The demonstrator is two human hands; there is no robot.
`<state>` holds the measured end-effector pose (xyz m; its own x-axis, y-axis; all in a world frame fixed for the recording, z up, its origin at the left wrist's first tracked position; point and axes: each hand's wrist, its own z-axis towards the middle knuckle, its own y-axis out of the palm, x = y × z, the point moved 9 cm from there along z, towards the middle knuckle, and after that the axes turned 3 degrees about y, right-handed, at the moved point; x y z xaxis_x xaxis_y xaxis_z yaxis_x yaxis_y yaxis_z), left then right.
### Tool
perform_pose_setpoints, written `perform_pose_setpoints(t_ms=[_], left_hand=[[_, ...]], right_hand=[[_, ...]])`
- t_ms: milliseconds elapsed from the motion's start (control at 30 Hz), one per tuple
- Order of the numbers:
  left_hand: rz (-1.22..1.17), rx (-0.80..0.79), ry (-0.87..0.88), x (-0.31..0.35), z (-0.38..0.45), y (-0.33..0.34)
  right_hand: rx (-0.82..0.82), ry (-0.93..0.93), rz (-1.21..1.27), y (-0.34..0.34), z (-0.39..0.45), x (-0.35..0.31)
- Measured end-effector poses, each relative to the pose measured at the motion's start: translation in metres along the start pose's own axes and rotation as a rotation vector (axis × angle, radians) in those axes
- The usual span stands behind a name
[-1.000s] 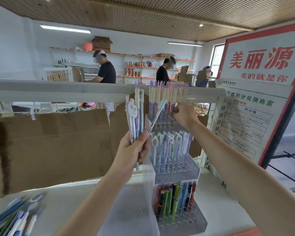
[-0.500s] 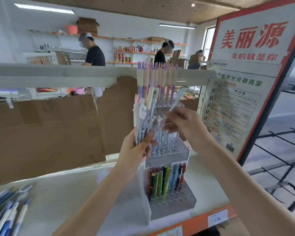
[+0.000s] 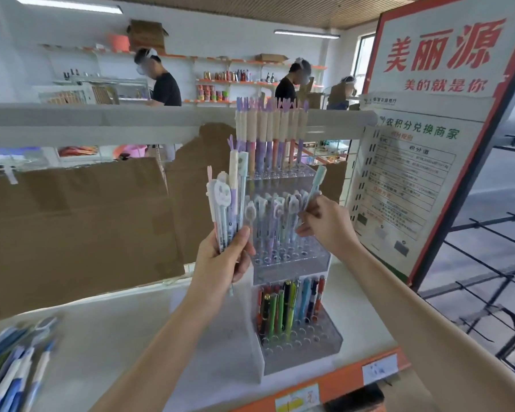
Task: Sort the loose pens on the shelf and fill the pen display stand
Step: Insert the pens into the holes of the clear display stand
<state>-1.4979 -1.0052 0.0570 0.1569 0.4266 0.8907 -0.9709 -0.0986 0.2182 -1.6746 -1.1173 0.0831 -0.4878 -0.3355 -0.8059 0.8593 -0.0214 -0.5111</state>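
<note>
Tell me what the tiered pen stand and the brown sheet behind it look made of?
The clear tiered pen display stand looks like glossy acrylic: pens show through its walls. The brown sheet behind it looks like matte cardboard, with a torn edge and taped patches.

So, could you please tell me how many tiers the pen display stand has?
3: the top tier holds tall bunny-eared pens, the middle tier pastel character pens, the bottom tier coloured pens.
</note>
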Motion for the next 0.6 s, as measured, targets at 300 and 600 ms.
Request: perform_pose_setpoints(t_ms=[300, 600], left_hand=[[-0.006, 0.004, -0.023, -0.002, -0.001, 0.0], [-0.053, -0.007, -0.06, -0.005, -0.002, 0.003]], right_hand=[[0.097, -0.105, -0.206, 0.001, -0.005, -0.006], [-0.007, -0.016, -0.438, 0.023, -0.012, 0.018]])
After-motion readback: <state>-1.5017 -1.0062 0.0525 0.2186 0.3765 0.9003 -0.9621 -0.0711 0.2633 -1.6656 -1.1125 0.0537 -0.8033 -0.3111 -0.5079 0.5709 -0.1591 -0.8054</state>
